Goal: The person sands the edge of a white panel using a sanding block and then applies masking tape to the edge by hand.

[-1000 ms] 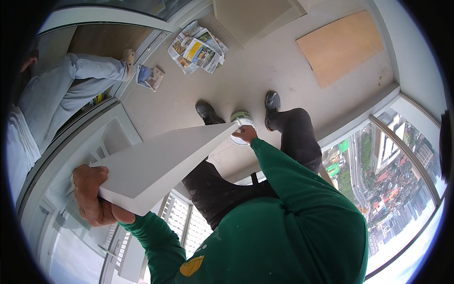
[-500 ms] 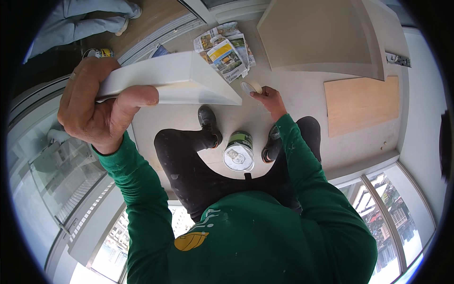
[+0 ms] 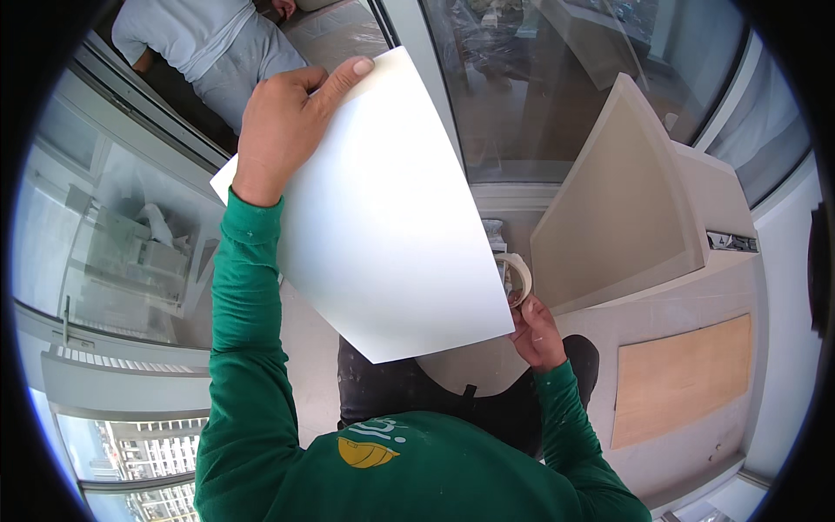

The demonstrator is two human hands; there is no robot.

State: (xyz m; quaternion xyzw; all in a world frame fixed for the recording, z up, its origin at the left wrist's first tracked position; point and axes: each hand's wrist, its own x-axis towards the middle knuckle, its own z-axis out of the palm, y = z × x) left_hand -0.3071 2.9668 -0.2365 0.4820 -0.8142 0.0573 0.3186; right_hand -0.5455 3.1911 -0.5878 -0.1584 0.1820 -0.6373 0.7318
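**Board raised, tape in hand**

We had swung the board (image 3: 383,209) up from waist height; it now filled the frame's centre, which left it ready for taping. Our left hand (image 3: 283,126) gripped its upper-left edge. Our right hand (image 3: 537,329), lower right of centre, clasped a tape roll (image 3: 516,278). The board was smooth, flat, white; the tape a pale ring.

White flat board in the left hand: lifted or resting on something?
Lifted: the left hand grips the white flat board's top edge, tilted, nothing visibly supporting it.
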